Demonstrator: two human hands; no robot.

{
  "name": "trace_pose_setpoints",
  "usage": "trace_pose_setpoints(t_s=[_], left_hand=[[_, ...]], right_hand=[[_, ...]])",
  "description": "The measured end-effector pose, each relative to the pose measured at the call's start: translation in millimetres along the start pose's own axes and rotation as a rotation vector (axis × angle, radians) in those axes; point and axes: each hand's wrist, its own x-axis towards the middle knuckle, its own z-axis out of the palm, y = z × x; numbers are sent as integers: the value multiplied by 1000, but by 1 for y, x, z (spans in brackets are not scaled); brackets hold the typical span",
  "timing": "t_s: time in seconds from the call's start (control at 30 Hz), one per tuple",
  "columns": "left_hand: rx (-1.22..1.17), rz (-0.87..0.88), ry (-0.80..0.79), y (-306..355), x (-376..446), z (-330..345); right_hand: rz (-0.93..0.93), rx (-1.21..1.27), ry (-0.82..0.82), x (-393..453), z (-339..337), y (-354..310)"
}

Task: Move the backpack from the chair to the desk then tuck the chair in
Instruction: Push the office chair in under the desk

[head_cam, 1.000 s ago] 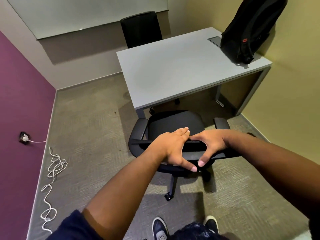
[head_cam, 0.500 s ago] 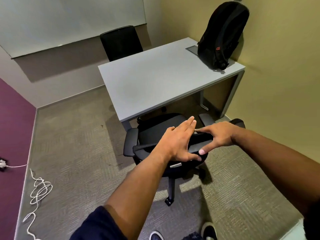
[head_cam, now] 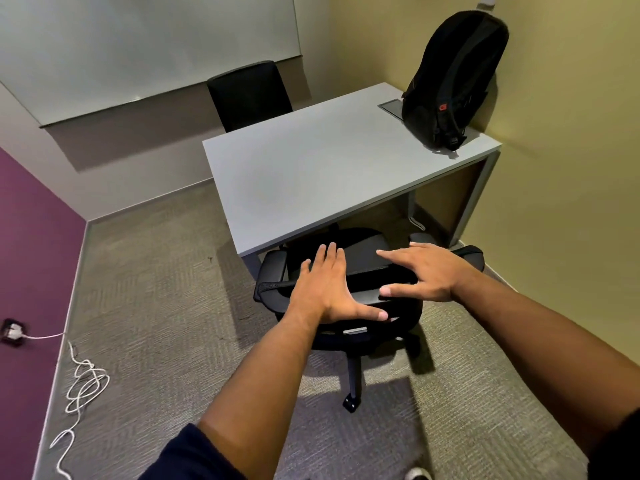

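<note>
the black fabric backpack (head_cam: 453, 81) is being shown already standing upright on the far right corner of the pale grey rectangular desk (head_cam: 311, 174), leaning against the yellow wall and partly covering a grey cable hatch (head_cam: 389, 107), so the step in hand is judged to be the tucking of the chair. the black swivel office chair with padded armrests (head_cam: 273, 268) is being seen with its seat partly under the near edge of the desk, its backrest toward the person. the left hand (head_cam: 329, 292) is being held flat and wide open, fingers extended, over the top of the backrest, with the thumb lying along the rear edge; the right hand (head_cam: 426, 271) is likewise being held spread and open just beside it, thumb toward the backrest. nothing is being gripped by either hand, and whether the palms are touching the backrest cannot be told. the chair is judged to be fairly heavy yet easily rolled on its castors over the short grey carpet, and prone to swivelling, so it is best pushed with both palms on the stiff top rim of the backrest, evenly on either side of the centre.
</note>
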Motion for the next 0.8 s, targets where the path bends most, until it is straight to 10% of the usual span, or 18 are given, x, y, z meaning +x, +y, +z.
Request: trace_pose_setpoints(t_s=[0.8], left_hand=[[-36,-144,78,39,130,-18]], right_hand=[[-189,-90,262,78,-48,128]])
